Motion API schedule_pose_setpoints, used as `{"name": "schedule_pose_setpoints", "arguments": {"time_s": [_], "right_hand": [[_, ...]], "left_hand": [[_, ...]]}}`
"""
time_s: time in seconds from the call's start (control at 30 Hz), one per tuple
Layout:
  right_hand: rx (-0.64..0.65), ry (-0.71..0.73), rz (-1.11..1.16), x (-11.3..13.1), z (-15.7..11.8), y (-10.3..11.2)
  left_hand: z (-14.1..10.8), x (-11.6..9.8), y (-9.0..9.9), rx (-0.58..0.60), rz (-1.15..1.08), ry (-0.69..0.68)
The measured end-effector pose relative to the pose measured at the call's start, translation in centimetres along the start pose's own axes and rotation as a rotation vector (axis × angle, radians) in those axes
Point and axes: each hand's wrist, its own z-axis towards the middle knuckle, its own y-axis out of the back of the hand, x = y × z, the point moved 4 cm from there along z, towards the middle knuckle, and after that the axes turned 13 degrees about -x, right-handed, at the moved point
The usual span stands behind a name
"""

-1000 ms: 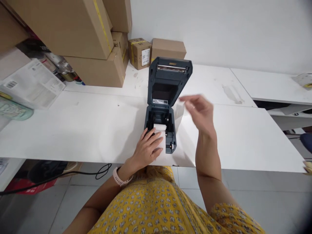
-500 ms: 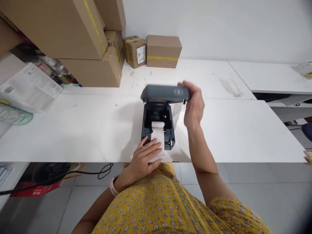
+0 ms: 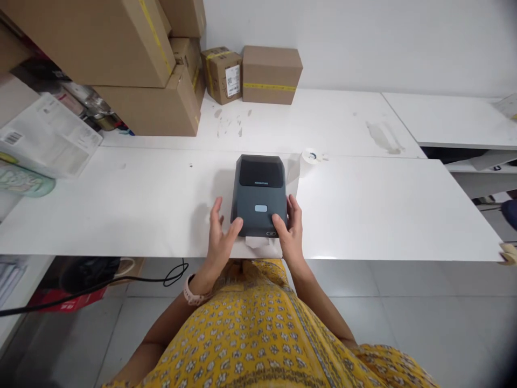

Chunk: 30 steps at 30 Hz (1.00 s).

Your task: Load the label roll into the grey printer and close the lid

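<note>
A dark grey label printer (image 3: 260, 196) stands on the white table near its front edge, with its lid down. White label paper (image 3: 257, 242) sticks out from under its front. At the printer's left front corner is my left hand (image 3: 221, 237), thumb tip at the lid and the other fingers spread apart, off the side. My right hand (image 3: 291, 231) grips the right front corner, thumb on the lid and fingers along the side. Behind the printer to the right stands a white paper roll (image 3: 310, 157). The inside of the printer is hidden by the lid.
Cardboard boxes (image 3: 151, 110) are stacked at the back left. A small taped box (image 3: 222, 75) and a wider box (image 3: 271, 74) stand against the wall. At the far left are a white package (image 3: 50, 134) and a greenish can-like item (image 3: 28, 180). A black cable (image 3: 149, 279) hangs below the table edge.
The printer's lid has swung down and shut. My right hand came down from the raised lid to the front right corner. My left hand left the paper for the left front corner.
</note>
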Motion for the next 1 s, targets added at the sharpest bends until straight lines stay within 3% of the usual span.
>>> {"name": "schedule_pose_setpoints", "arguments": {"time_s": [0.07, 0.13, 0.33, 0.43, 0.6, 0.67, 0.73, 0.8, 0.9, 1.0], "right_hand": [[0.015, -0.11, 0.055, -0.6, -0.1, 0.0], [0.052, -0.192, 0.081, -1.0, -0.1, 0.0], [0.06, -0.166, 0.062, -1.0, 0.1, -0.2], [0.062, -0.169, 0.072, -1.2, 0.1, -0.2], [0.091, -0.159, 0.064, -1.8, 0.4, -0.2], [0.092, -0.135, 0.061, -1.8, 0.5, -0.2], [0.081, -0.133, 0.072, -1.8, 0.5, -0.3], [0.074, -0.147, 0.084, -1.7, 0.4, -0.3], [0.071, -0.161, 0.09, -1.7, 0.4, -0.3], [0.062, -0.147, 0.09, -1.8, 0.5, -0.3]], "left_hand": [[0.5, 1.3, -1.7, 0.127, -0.113, 0.292], [0.8, 1.8, -2.8, 0.225, -0.219, 0.42], [1.7, 2.2, -3.1, 0.255, -0.238, 0.352], [0.7, 2.3, -2.6, 0.255, -0.222, 0.305], [-3.4, 2.6, 1.0, -0.052, -0.036, 0.244], [-4.9, 2.6, 0.8, 0.115, -0.039, 0.331], [-5.9, 2.2, -0.5, 0.393, -0.093, 0.47], [-6.2, 1.5, -2.0, 0.551, -0.159, 0.613], [-5.7, 0.8, -3.9, 0.529, -0.211, 0.775], [-5.4, 0.7, -4.8, 0.459, -0.23, 0.814]]}}
